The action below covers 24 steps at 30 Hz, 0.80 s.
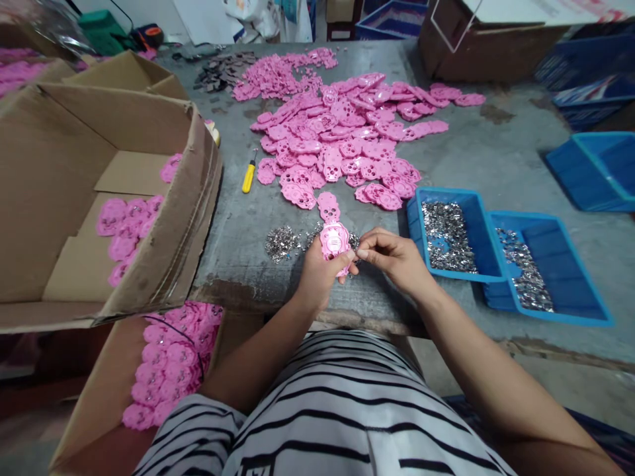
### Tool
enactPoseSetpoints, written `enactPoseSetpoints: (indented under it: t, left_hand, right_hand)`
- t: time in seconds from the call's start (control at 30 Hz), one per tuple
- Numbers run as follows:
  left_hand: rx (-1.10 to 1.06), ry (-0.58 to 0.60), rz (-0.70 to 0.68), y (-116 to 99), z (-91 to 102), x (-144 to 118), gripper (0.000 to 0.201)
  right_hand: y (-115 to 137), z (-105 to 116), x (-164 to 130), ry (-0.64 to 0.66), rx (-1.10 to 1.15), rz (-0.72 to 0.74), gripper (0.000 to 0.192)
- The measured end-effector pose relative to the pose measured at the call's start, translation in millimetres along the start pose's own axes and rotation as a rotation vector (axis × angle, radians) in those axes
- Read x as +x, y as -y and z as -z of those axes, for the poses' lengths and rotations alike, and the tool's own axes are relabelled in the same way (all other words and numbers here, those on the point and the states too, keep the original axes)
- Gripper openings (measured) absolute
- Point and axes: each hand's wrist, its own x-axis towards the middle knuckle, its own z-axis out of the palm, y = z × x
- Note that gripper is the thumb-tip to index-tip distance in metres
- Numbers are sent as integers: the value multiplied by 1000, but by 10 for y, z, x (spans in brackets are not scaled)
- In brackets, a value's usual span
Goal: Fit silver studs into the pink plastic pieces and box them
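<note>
My left hand (320, 272) is closed round a pink plastic part (334, 239), held upright above the near edge of the table. Close on its right, my right hand (389, 256) has thumb and forefinger pinched together; whatever they hold is too small to make out. Just beyond the held part lies another pink plate (328, 206). Small silvery metal pieces (282, 243) form a heap left of my hands, and more of them are partly hidden behind the held part. A big pile of pink plastic parts (342, 132) spreads over the table beyond.
Two blue trays (492, 266) of metal pieces stand at my right. A yellow-handled screwdriver (249, 177) lies left of the pile. Cardboard boxes with pink parts, one tall (198, 192) and one lower (89, 390), stand at my left. Dark flat pieces (223, 69) lie at the back.
</note>
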Motion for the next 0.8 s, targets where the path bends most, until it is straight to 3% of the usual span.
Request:
enactPoseSetpoints:
  t: [0.13,0.37,0.5,0.8]
  left_hand:
    - [-152,67,2,13,1,-5,41]
    - [-309,286,-8,32,72,-45,57]
    - [-318,258,-29,59,105,-57,65]
    - [-302,219,-70,32,52,-72,56]
  right_hand:
    - [2,-55,-25,-159,184,-132,29]
    - [-21,-252,-108,-307,309,-95,27]
    - [-16,-316,-136,-315,383,-125,29]
    - [2,-348,-139,-308,393,-180,31]
